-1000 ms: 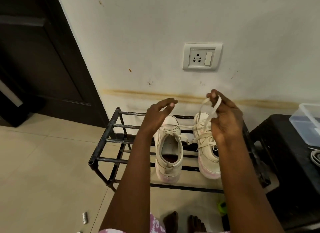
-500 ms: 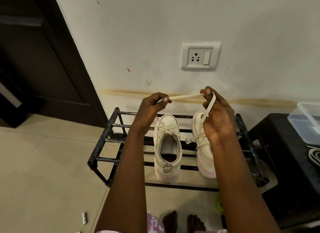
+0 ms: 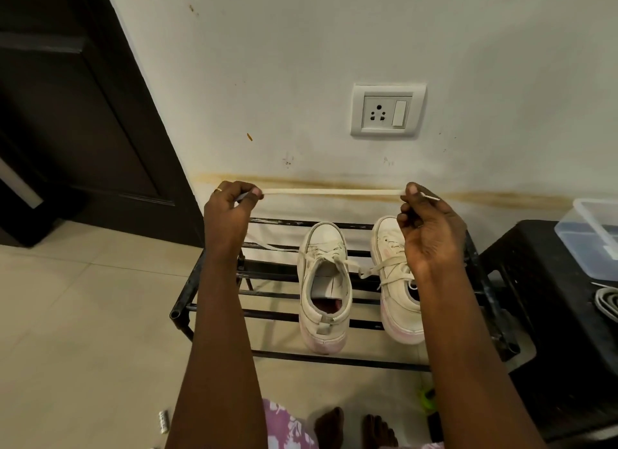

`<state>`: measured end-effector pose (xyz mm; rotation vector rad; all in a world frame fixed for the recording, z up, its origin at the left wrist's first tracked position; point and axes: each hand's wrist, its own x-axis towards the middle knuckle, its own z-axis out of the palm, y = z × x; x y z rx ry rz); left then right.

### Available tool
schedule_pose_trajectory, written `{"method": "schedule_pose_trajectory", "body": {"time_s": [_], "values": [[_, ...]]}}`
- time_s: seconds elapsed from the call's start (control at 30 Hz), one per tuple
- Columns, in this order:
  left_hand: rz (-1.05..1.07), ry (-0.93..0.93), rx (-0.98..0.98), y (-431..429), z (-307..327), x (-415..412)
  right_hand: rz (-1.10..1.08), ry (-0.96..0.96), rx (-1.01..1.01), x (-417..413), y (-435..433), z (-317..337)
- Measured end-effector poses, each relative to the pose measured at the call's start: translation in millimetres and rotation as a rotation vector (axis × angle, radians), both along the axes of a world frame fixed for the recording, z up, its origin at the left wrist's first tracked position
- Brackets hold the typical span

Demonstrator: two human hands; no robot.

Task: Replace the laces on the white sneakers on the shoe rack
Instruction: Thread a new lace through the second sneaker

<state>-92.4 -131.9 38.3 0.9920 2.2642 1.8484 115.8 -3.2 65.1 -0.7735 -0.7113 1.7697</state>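
Now: left hand [image 3: 230, 204] raised, thumb and forefinger pinching one end of a flat cream lace [image 3: 331, 192], other fingers curled in; a ring [image 3: 218, 190] shows on one finger. Right hand [image 3: 431, 228] at the same height, fingers curled, thumb and forefinger pinching the other end; the lace tip sticks out just past the thumb. The lace runs straight and level between the two hands, in front of the wall and above the rack.

Below the hands: two white sneakers side by side on the top bars of the black shoe rack [image 3: 187, 310], toes to the wall, heels toward the person. Left sneaker [image 3: 326, 281] is in full view, laced, with loose ends. Right sneaker [image 3: 394, 301] is laced, partly hidden behind the right wrist. One strand leads from the left sneaker toward the left forearm; whether it joins the held lace, I cannot tell.

Further out: wall socket [image 3: 388, 110] above the rack, dark door [image 3: 83, 114] to the left, black stool [image 3: 551, 281] to the right carrying a clear plastic box [image 3: 588, 234]. Bare feet [image 3: 329, 427] on the tile floor at the lower edge.
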Motion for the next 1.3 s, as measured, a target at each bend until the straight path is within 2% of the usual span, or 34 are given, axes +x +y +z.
{"method": "schedule_pose_trajectory", "body": {"time_s": [0.1,0.2,0.27,0.4,0.47,0.6,0.73,0.8,0.87,1.0,1.07,1.17,1.3], "values": [[0.069,-0.012,-0.047,-4.1,-3.8,-6.9,0.011,-0.096,0.105,0.1,0.8,-3.7],[0.051,0.072,-0.232,-1.0,-7.3,-7.1,0.069,-0.312,0.269,-5.3,-4.4,-4.1],[-0.063,0.059,-0.294,4.1,-3.9,1.0,0.128,-0.387,0.336,-11.6,-10.9,-4.9],[-0.459,-0.219,-0.158,23.5,15.8,33.4,0.213,-0.432,0.394,-26.5,-24.0,-11.6],[-0.574,-0.272,-0.122,32.6,17.2,49.4,0.200,-0.487,0.425,-33.2,-27.4,-17.2],[-0.604,-0.368,-0.059,38.7,9.2,57.5,0.152,-0.505,0.412,-34.1,-26.2,-23.5],[-0.606,-0.404,-0.106,37.0,7.9,53.2,0.209,-0.385,0.303,-31.4,-25.1,-23.3],[-0.584,-0.371,-0.173,35.5,7.1,50.5,0.251,-0.432,0.277,-31.5,-24.3,-26.3],[-0.522,-0.333,-0.296,35.2,3.6,48.0,0.278,-0.575,0.313,-30.8,-22.4,-31.4],[-0.352,-0.124,-0.569,34.2,-10.6,55.1,0.474,-1.174,0.642,-23.1,-22.2,-40.6],[-0.323,-0.075,-0.613,32.4,-14.7,59.0,0.551,-1.354,0.735,-20.9,-31.2,-44.4],[-0.315,-0.102,-0.595,31.3,-18.4,62.3,0.441,-1.303,0.744,-19.6,-38.6,-50.0],[-0.296,-0.139,-0.566,31.6,-21.7,66.6,0.368,-1.082,0.472,-14.0,-32.4,-60.8]]}}
